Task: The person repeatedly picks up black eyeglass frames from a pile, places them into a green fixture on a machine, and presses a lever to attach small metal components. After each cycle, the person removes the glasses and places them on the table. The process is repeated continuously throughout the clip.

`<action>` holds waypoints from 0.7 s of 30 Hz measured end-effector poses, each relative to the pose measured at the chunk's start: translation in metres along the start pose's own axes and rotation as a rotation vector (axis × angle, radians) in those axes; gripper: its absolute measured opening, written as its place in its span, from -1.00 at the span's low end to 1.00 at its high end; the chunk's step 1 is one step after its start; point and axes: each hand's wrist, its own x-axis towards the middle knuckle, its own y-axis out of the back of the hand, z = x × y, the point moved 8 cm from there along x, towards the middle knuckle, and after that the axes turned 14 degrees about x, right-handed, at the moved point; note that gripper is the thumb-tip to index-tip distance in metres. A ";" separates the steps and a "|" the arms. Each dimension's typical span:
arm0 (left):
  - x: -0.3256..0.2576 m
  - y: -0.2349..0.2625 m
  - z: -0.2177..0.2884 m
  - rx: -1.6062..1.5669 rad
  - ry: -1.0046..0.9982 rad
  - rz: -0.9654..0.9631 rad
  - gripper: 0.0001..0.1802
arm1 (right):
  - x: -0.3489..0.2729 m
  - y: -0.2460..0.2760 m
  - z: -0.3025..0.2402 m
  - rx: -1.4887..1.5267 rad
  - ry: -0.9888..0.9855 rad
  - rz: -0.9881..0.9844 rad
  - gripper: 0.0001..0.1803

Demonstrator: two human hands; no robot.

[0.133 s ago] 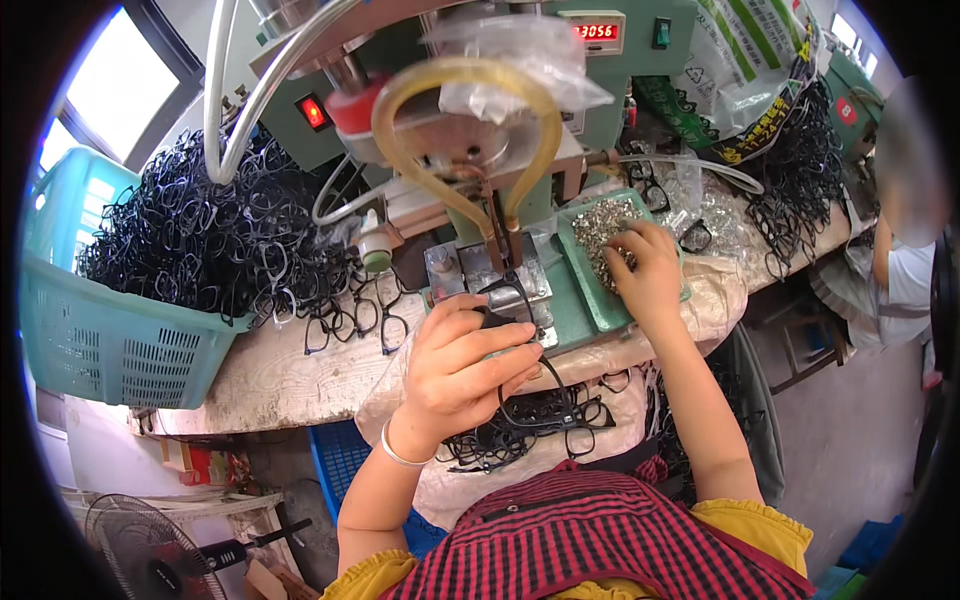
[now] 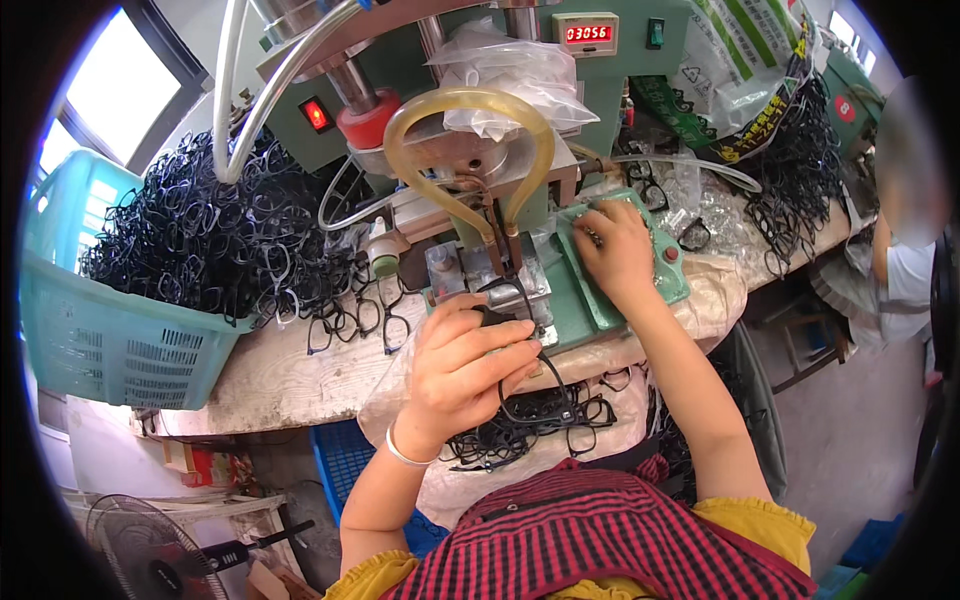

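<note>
My left hand (image 2: pixel 455 370) grips a black eyeglass frame (image 2: pixel 564 392), with its upper end against the metal fixture (image 2: pixel 535 283) of a green press machine. Two copper-coloured tips (image 2: pixel 503 255), fed by a looped yellow tube (image 2: pixel 398 130), stand just above that fixture. My right hand (image 2: pixel 618 250) is over the green tray (image 2: pixel 592 298), fingers curled down among small metal parts. The hand covers most of those parts, and what its fingertips pinch is hidden.
Left of the machine, a turquoise basket (image 2: pixel 120 335) stands beside a heap of black eyeglass frames (image 2: pixel 220 220). More frames (image 2: pixel 540 412) lie below my left hand. Clear plastic (image 2: pixel 515 75) hangs on the press. A person (image 2: pixel 905 270) is at the far right.
My right hand has moved left and away across the tray, covering more of the metal parts. The press head with its yellow tube is slightly lower. My left hand has barely moved.
</note>
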 end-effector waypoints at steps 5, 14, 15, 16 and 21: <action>-0.042 0.027 0.016 0.266 0.149 0.000 -0.65 | -0.005 -0.012 0.003 -0.237 -0.043 -0.151 -0.90; -0.136 0.086 -0.139 0.236 1.030 0.194 -0.80 | -0.063 0.025 0.059 0.830 -0.651 0.306 -0.88; -0.133 0.067 -0.153 0.334 1.039 0.095 -0.75 | -0.051 0.017 0.047 0.875 -0.638 0.289 -0.85; -0.135 0.044 -0.164 0.436 1.052 -0.011 -0.69 | -0.041 0.010 0.033 0.912 -0.635 0.256 -0.85; -0.164 -0.023 -0.191 0.689 1.066 -0.267 -0.76 | -0.039 0.028 0.019 0.611 -0.596 0.141 -0.87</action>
